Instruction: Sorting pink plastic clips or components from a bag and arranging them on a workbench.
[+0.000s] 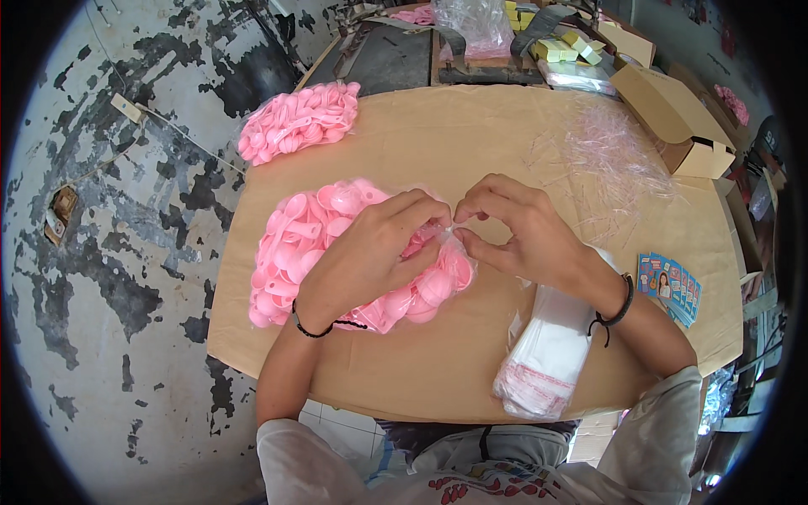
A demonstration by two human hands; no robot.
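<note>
While the left hand (383, 240) pinched the gathered neck (449, 235) of a clear plastic bag (290, 244) full of pink, round-bowled plastic pieces (345, 199), the right hand (534, 234) met it there, thumb and forefinger bent almost together; whether those tips gripped film or a thin tie could not be told. The bag lay left of centre in the frame, on a brown-covered table (404, 370). The step in hand looked like closing its mouth, and the next move seemed to call for a steady left pinch while the right fingertips worked around the neck.
</note>
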